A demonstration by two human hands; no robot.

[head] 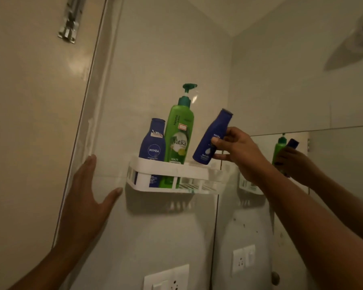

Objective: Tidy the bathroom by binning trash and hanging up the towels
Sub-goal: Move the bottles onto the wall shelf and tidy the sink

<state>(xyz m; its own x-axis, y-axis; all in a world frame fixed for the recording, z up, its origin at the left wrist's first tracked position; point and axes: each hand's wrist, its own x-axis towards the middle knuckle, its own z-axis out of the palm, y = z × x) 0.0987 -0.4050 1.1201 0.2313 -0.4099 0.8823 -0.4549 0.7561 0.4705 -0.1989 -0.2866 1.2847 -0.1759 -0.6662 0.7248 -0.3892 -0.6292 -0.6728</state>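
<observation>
Wall shelf [172, 171], white plastic, fixed to the tiled wall left of a mirror [333, 164]; holds a large blue lotion bottle [152, 147] at left and a green pump shampoo bottle [179, 132] just beside it, both upright. Right hand [237, 151]: fingers and thumb curled round a small blue lotion bottle [211, 139], tilted, its base at the shelf's right end just above the rim; whether coming or going cannot be told. Left hand [88, 197]: fingers straight and spread, holding nothing, near the wall left of the shelf; contact unclear. Progress: no towels, bin or trash in view, so nothing shows either part done; judged as still outstanding. Sockets [166, 278] lower down.
</observation>
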